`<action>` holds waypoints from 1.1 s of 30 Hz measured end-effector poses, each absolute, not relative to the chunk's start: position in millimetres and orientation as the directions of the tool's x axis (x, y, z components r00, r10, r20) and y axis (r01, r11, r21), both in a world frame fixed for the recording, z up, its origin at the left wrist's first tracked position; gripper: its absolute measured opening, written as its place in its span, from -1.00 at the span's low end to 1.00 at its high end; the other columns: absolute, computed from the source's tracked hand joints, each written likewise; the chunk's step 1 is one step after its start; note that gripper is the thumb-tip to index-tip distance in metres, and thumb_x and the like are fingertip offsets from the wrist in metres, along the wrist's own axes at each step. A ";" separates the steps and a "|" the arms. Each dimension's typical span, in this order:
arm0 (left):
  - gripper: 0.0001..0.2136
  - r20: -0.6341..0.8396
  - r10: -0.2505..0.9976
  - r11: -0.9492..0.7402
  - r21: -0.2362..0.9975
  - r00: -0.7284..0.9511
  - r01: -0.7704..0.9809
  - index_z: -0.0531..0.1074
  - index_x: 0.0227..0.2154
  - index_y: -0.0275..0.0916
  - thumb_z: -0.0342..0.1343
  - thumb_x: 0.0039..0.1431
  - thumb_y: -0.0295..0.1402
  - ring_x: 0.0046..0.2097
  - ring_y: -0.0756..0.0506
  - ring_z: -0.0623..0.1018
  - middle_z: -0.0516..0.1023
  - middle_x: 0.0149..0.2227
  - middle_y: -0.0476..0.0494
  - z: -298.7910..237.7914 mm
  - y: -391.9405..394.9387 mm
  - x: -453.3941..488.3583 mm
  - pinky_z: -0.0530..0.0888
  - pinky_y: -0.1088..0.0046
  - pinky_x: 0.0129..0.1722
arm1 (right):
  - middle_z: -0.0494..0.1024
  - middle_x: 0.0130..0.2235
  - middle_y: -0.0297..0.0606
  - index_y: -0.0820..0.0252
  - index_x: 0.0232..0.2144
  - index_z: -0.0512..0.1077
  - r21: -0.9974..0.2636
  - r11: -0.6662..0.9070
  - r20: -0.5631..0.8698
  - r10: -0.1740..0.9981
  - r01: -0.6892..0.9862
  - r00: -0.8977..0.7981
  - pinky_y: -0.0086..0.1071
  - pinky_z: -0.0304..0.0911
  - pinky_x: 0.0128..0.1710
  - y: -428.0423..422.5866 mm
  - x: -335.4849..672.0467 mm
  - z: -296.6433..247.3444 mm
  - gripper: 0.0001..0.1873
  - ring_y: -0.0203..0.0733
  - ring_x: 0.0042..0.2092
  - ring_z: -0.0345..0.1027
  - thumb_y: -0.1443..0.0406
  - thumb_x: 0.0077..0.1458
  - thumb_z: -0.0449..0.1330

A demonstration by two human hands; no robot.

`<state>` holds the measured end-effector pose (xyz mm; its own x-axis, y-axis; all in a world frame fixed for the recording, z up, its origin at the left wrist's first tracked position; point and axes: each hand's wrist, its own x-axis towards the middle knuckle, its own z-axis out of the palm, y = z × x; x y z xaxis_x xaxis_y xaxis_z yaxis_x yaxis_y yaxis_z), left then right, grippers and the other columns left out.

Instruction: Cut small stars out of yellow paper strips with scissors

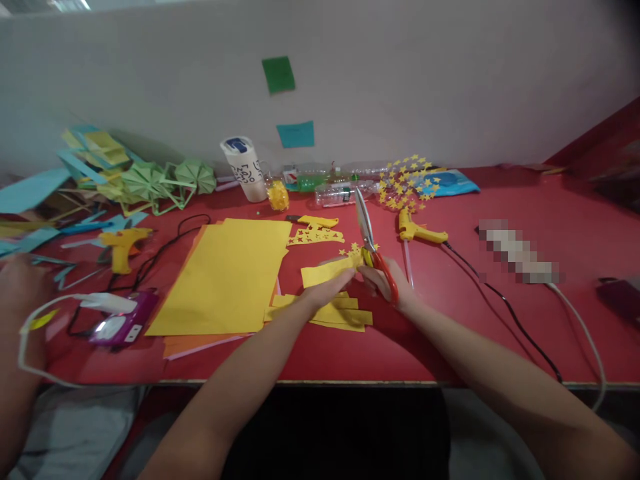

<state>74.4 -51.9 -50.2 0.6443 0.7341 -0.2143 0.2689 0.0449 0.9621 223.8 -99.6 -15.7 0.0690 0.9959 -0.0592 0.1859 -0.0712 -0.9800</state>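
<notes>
My left hand [330, 287] pinches a yellow paper strip [324, 271] above the table. Red-handled scissors [367, 223] are in my right hand [398, 285], blades pointing away from me and upward. The strip's right end meets my fingers beside the scissors; whether the blades touch paper cannot be made out. Several more yellow strips [350, 315] lie under my left hand. Small yellow stars [354, 249] are scattered just beyond my hands. Behind them rest a star-punched yellow scrap [316, 235] and a yellow utility knife [320, 221].
Yellow sheets [225, 280] lie stacked at left. Yellow glue guns [423, 231] [125, 248] trail cords. Plastic bottles [345, 192], a white tumbler [243, 170] and a star cluster [407, 183] line the wall. A purple power box [123, 327] sits near another person's hand [23, 293].
</notes>
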 end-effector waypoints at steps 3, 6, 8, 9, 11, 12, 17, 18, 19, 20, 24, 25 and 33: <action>-0.67 -0.385 0.798 0.254 0.912 0.464 0.321 0.34 -0.55 -0.22 -0.02 0.07 -0.05 -0.39 -0.04 0.36 0.32 -0.54 -0.05 -43.8 -51.9 76.4 0.32 0.39 -0.33 | 0.17 -0.81 -0.51 0.11 -0.67 0.10 -0.975 -0.067 -0.055 0.997 0.210 0.060 -0.47 0.02 -0.71 -99.2 224.9 -16.6 -0.64 -0.38 -0.74 0.06 0.10 -0.09 0.17; -0.66 -0.371 0.843 0.288 0.923 0.391 0.254 0.30 -0.60 -0.23 -0.03 0.07 -0.05 -0.46 0.01 0.31 0.29 -0.58 -0.01 -37.0 -46.8 76.5 0.32 0.43 -0.37 | 0.15 -0.80 -0.53 0.12 -0.66 0.13 -0.974 -0.048 -0.044 0.999 0.221 0.023 -0.47 -0.04 -0.72 -98.4 226.2 -17.1 -0.60 -0.39 -0.75 0.03 0.02 -0.10 0.19; -0.69 -0.273 0.912 0.249 0.961 0.305 0.116 0.29 -0.57 -0.23 -0.06 0.10 -0.10 -0.47 0.03 0.31 0.29 -0.57 0.00 -34.7 -40.6 73.7 0.32 0.46 -0.38 | 0.13 -0.79 -0.54 0.12 -0.66 0.14 -0.965 -0.051 -0.058 0.998 0.255 -0.017 -0.47 -0.07 -0.73 -98.6 226.9 -15.8 -0.56 -0.40 -0.75 0.01 -0.02 -0.13 0.20; -0.70 -0.219 0.942 0.215 0.976 0.254 0.045 0.29 -0.56 -0.23 -0.07 0.11 -0.12 -0.48 0.03 0.31 0.30 -0.57 0.00 -34.1 -37.4 71.7 0.32 0.47 -0.39 | 0.13 -0.78 -0.53 0.13 -0.66 0.14 -0.956 -0.055 -0.069 0.997 0.287 -0.038 -0.47 -0.08 -0.72 -98.9 227.1 -14.7 -0.55 -0.40 -0.74 0.01 -0.03 -0.15 0.21; -0.73 -0.128 0.979 0.139 0.989 0.158 -0.059 0.30 -0.52 -0.23 -0.08 0.12 -0.15 -0.49 0.05 0.30 0.31 -0.56 0.01 -33.3 -32.4 67.8 0.31 0.49 -0.42 | 0.15 -0.75 -0.52 0.14 -0.63 0.16 -0.931 -0.064 -0.096 0.993 0.358 -0.073 -0.47 -0.06 -0.69 -100.0 227.4 -12.4 -0.56 -0.39 -0.71 0.05 -0.04 -0.16 0.22; -0.74 -0.103 0.988 0.113 0.990 0.118 -0.085 0.30 -0.51 -0.23 -0.09 0.13 -0.16 -0.50 0.05 0.30 0.31 -0.56 0.01 -32.9 -30.9 66.2 0.30 0.50 -0.43 | 0.16 -0.73 -0.51 0.14 -0.61 0.18 -0.919 -0.067 -0.107 0.991 0.389 -0.081 -0.46 -0.05 -0.68 -100.4 227.5 -11.5 -0.56 -0.38 -0.69 0.06 -0.05 -0.16 0.21; -0.76 -0.045 0.998 0.051 0.983 0.037 -0.178 0.31 -0.51 -0.24 -0.07 0.14 -0.21 -0.54 0.08 0.29 0.30 -0.58 0.03 -30.8 -30.7 64.2 0.27 0.52 -0.49 | 0.14 -0.68 -0.49 0.14 -0.60 0.16 -0.846 -0.011 -0.086 0.990 0.534 -0.115 -0.45 -0.07 -0.61 -101.1 229.1 -10.6 -0.53 -0.37 -0.62 0.04 -0.10 -0.12 0.15; -0.77 -0.032 0.999 0.036 0.979 0.025 -0.201 0.31 -0.51 -0.24 -0.06 0.14 -0.22 -0.55 0.08 0.29 0.30 -0.59 0.04 -30.5 -30.9 64.3 0.27 0.52 -0.50 | 0.13 -0.68 -0.49 0.14 -0.62 0.15 -0.833 0.003 -0.081 0.989 0.554 -0.127 -0.45 -0.07 -0.60 -101.0 229.6 -10.7 -0.52 -0.37 -0.61 0.03 -0.11 -0.11 0.13; -0.76 -0.021 1.000 0.022 0.975 0.008 -0.222 0.31 -0.52 -0.24 -0.06 0.15 -0.21 -0.56 0.08 0.29 0.30 -0.60 0.04 -30.2 -30.9 64.2 0.26 0.52 -0.51 | 0.11 -0.68 -0.49 0.14 -0.62 0.13 -0.821 0.011 -0.084 0.987 0.570 -0.140 -0.44 -0.08 -0.60 -101.0 230.0 -10.7 -0.51 -0.36 -0.61 0.02 -0.11 -0.10 0.12; -0.76 -0.013 1.000 0.011 0.971 -0.010 -0.239 0.32 -0.52 -0.24 -0.05 0.15 -0.21 -0.57 0.08 0.29 0.30 -0.61 0.04 -29.8 -30.6 63.9 0.26 0.52 -0.52 | 0.10 -0.68 -0.49 0.13 -0.63 0.11 -0.813 0.013 -0.093 0.984 0.582 -0.151 -0.44 -0.08 -0.59 -101.0 230.4 -10.7 -0.51 -0.36 -0.60 0.02 -0.12 -0.09 0.11; -0.75 0.007 0.999 -0.022 0.958 -0.052 -0.286 0.32 -0.54 -0.23 -0.02 0.13 -0.18 -0.57 0.09 0.29 0.29 -0.61 0.05 -28.0 -28.6 61.9 0.25 0.53 -0.53 | 0.09 -0.68 -0.50 0.12 -0.61 0.09 -0.803 -0.003 -0.127 0.978 0.596 -0.166 -0.43 -0.09 -0.58 -101.5 230.9 -9.5 -0.49 -0.36 -0.60 0.02 -0.15 -0.07 0.07; -0.75 0.013 0.998 -0.029 0.956 -0.054 -0.293 0.32 -0.54 -0.23 -0.02 0.13 -0.19 -0.57 0.09 0.29 0.29 -0.61 0.05 -27.7 -28.3 61.5 0.25 0.53 -0.53 | 0.09 -0.68 -0.49 0.12 -0.61 0.09 -0.805 -0.008 -0.134 0.977 0.594 -0.168 -0.43 -0.09 -0.58 -101.8 230.9 -9.0 -0.48 -0.36 -0.60 0.02 -0.16 -0.07 0.07; -0.67 0.051 0.999 -0.051 0.980 -0.007 -0.191 0.24 -0.66 -0.23 -0.04 0.16 -0.20 -0.58 0.07 0.25 0.24 -0.65 0.04 -26.2 -32.9 64.2 0.23 0.50 -0.53 | 0.11 -0.67 -0.48 0.13 -0.61 0.09 -0.817 0.020 -0.139 0.963 0.577 -0.230 -0.43 -0.10 -0.59 -106.0 227.9 -5.0 -0.46 -0.37 -0.60 0.01 -0.18 -0.09 0.08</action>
<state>64.2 -32.9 -26.2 -0.0067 0.9987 0.0511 -0.1910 -0.0514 0.9802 227.9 -106.0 -5.0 -0.2300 0.9632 -0.1388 0.5767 0.0200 -0.8167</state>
